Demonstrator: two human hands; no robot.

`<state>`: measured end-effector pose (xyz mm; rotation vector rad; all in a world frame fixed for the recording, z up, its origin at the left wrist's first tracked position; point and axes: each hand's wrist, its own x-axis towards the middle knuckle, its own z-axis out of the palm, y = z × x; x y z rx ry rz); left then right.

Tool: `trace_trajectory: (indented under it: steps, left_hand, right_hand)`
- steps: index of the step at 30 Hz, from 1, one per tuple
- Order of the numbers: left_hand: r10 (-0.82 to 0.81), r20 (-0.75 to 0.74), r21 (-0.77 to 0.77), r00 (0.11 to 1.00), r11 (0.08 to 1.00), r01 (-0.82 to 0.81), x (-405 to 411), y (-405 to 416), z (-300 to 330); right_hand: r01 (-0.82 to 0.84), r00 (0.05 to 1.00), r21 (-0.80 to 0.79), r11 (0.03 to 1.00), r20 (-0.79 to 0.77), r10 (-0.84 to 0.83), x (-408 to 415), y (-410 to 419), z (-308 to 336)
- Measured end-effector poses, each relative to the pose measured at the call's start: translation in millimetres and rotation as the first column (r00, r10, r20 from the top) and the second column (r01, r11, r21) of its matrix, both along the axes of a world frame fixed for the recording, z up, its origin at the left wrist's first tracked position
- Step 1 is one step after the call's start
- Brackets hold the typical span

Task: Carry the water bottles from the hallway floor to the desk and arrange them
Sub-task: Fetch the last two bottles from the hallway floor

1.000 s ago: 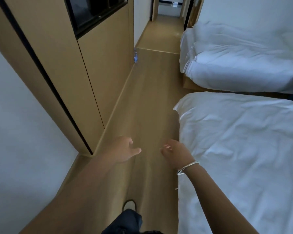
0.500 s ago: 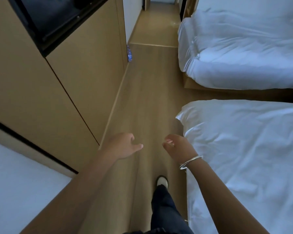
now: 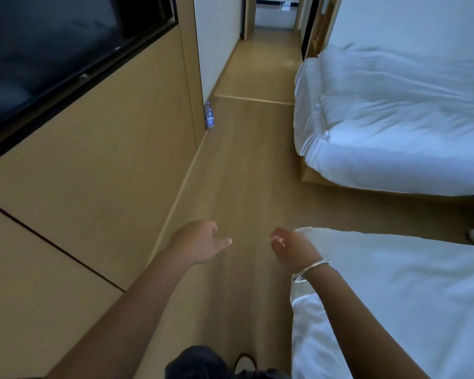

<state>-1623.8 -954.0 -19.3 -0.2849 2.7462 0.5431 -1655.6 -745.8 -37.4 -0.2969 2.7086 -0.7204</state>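
1. Room: a wooden floor [image 3: 246,170] runs as a narrow aisle between a wooden wall panel [image 3: 107,149] on the left and two beds with white bedding on the right, the near bed [image 3: 411,296] and the far bed [image 3: 394,119]. A dark screen [image 3: 52,42] is set into the upper part of the panel.
2. Left hand [image 3: 200,242]: held out over the floor, fingers loosely curled, thumb extended toward the right hand. It holds nothing.
3. Right hand [image 3: 290,247]: held out beside the corner of the near bed, fingers [image 3: 275,237] loosely curled inward. It holds nothing. A silver bangle [image 3: 311,269] sits on the wrist.
4. Water bottle [image 3: 209,115]: stands upright on the floor, well ahead of the fingertips of the left hand, against the far end of the wall panel where the hallway begins. Neither hand touches it.
5. A shoe [image 3: 244,363] and a dark trouser leg [image 3: 200,362] appear at the bottom edge, behind both hands.
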Motion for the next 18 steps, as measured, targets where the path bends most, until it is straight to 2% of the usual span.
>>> trace_trajectory:
  steps: [10, 18]
  left_hand:
    - [0.032, 0.052, 0.024, 0.998, 0.999, -0.033, -163, -24, -12]
    - [0.035, 0.015, 0.021, 0.999, 0.999, -0.036, -351, -73, -1]
  right_hand:
    - [-0.027, 0.995, -0.043, 0.999, 0.094, 0.031, -165, -19, -12]
    - [-0.022, 0.997, -0.052, 0.998, 0.074, 0.026, -342, -71, -4]
